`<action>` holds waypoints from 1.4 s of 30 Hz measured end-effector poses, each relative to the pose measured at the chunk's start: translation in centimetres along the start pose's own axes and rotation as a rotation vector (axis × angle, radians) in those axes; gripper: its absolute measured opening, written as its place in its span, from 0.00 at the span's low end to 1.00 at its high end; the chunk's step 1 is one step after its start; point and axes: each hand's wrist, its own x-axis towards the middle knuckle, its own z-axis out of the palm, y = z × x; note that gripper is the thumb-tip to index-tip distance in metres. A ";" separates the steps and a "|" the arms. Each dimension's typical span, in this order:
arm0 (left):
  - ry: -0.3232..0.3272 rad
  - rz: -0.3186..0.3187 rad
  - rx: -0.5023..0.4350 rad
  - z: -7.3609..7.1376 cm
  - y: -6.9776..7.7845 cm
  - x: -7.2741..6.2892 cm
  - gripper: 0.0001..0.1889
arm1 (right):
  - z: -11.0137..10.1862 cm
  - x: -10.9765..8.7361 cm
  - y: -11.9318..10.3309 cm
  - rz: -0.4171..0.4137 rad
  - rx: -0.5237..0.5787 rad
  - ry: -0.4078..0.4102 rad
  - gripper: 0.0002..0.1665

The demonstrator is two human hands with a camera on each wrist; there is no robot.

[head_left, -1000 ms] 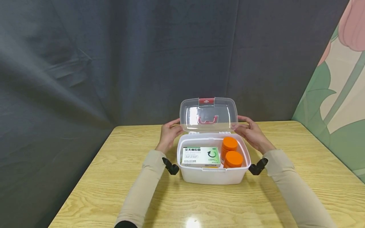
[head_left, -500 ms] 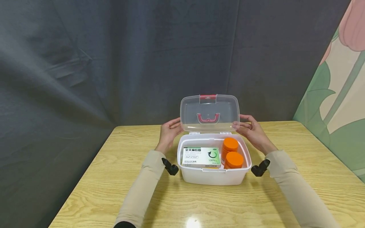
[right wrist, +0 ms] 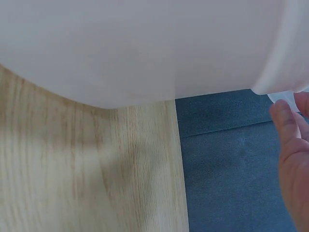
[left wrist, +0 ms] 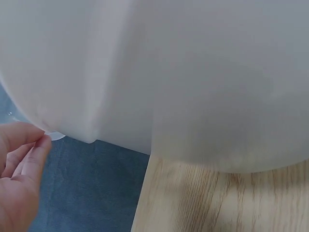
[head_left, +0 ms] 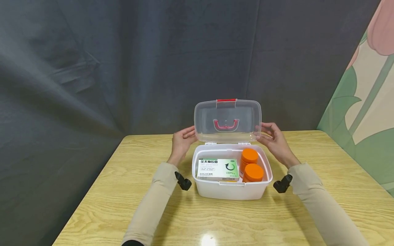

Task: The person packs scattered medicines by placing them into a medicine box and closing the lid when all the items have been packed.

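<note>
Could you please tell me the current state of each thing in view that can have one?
Clear lid: raised upright, open.
White box: open, resting on the table.
Carton: closed, lying flat inside the box.
Orange jars: capped, inside the box.
Left hand: holds the lid's edge.
Right hand: holds the lid's edge.

The head view looks forward and down over the whole desk [head_left: 129, 205] from a moderate distance. Each wrist view sits very near the white box [left wrist: 193, 72], looking past its outer wall toward the desk's far edge. All three share that box.
</note>
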 end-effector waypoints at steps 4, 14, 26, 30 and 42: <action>0.000 0.021 0.013 -0.1 0.1 -0.2 0.21 | 0.1 -0.2 0.0 -0.058 0.028 0.020 0.26; -0.003 0.106 0.046 -0.4 0.5 -0.7 0.16 | 0.1 -0.7 -0.2 -0.143 -0.036 0.070 0.27; 0.001 0.110 0.021 -0.6 0.5 -1.0 0.12 | 0.2 -1.0 -0.2 -0.168 -0.013 0.096 0.22; 0.005 0.123 0.035 -0.6 0.5 -1.1 0.12 | 0.2 -1.0 0.1 -0.188 -0.025 0.110 0.21; 0.003 0.155 0.055 -0.9 0.5 -1.6 0.10 | 0.3 -1.3 -0.2 -0.264 -0.031 0.133 0.20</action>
